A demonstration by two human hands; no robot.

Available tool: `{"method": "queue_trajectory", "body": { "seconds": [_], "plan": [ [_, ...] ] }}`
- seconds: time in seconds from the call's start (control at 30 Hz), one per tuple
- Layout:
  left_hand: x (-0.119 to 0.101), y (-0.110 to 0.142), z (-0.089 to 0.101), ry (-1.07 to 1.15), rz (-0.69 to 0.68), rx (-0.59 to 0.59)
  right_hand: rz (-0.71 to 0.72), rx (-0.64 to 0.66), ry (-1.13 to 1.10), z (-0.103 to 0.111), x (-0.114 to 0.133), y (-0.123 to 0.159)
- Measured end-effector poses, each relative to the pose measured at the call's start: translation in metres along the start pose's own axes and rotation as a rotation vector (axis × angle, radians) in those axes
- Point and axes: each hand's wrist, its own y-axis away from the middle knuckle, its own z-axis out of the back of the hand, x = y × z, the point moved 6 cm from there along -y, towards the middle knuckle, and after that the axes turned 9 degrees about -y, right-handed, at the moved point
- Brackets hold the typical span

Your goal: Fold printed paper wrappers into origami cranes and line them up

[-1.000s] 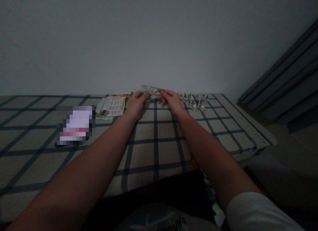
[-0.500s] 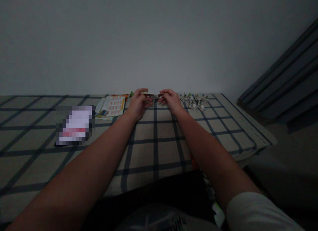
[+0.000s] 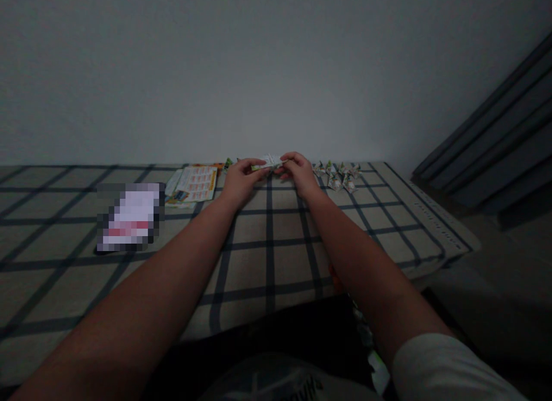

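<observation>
Near the wall, a small piece of folded printed paper [image 3: 272, 160], whitish with some green, is held up between both hands. My left hand [image 3: 240, 181] pinches its left end between thumb and fingers. At the other end, my right hand [image 3: 298, 174] grips it with bent fingers. To the right of my right hand lie several small folded paper shapes [image 3: 342, 177], pale and pointed. Left of my left hand is a stack of printed sheets [image 3: 196, 184]. A bit of green paper [image 3: 228, 163] shows just behind my left hand.
A checked cloth [image 3: 267, 263] covers the table, which meets a plain wall [image 3: 276, 73]. A phone with a pixelated screen [image 3: 131, 217] lies at left. Grey curtain folds [image 3: 495, 125] hang at right. Crumpled paper [image 3: 379, 372] shows below my right arm.
The paper has turned so that more of its pale upper face shows. My left fingers have closed in on its end, and my right hand has shifted slightly.
</observation>
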Motion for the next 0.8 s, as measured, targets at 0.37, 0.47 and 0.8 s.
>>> {"method": "queue_trajectory", "body": {
  "seconds": [0.37, 0.47, 0.8],
  "plan": [
    [-0.024, 0.008, 0.012, -0.055, 0.013, -0.012, -0.040, 0.133, -0.049, -0.005, -0.008, -0.002],
    [-0.023, 0.007, 0.014, -0.067, 0.019, -0.035, -0.029, 0.118, 0.008, -0.004, -0.008, -0.003],
    [0.004, 0.001, -0.007, 0.162, 0.125, 0.110, -0.047, 0.103, -0.014, -0.006, -0.009, -0.003]
  ]
}}
